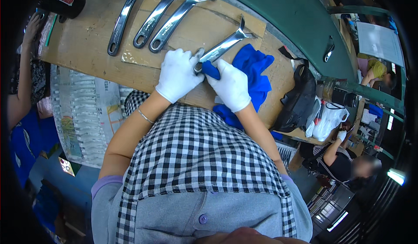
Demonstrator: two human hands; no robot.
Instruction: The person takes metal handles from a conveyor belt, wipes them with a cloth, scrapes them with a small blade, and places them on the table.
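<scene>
My left hand (pixel 178 75), in a white glove, grips the handle end of a shiny chrome wrench (pixel 223 45) with a forked head pointing away to the right. My right hand (pixel 230 86), gloved too, pinches a small blue cloth (pixel 210 70) against that handle end. Just right of it lies a larger crumpled blue cloth (pixel 253 68); whether the two pieces are joined is hidden. Beyond my left hand, three similar wrenches lie side by side: a left one (pixel 123 24), a middle one (pixel 156 18) and a right one (pixel 175 23), handles toward me.
Cardboard (pixel 196 28) covers part of the wooden table (pixel 87 39). A black cup (pixel 65 0) stands far left. To the right are a black bag (pixel 298 98) and a white plastic bag (pixel 330 120). A green panel (pixel 300 26) borders the back. Other people sit left and right.
</scene>
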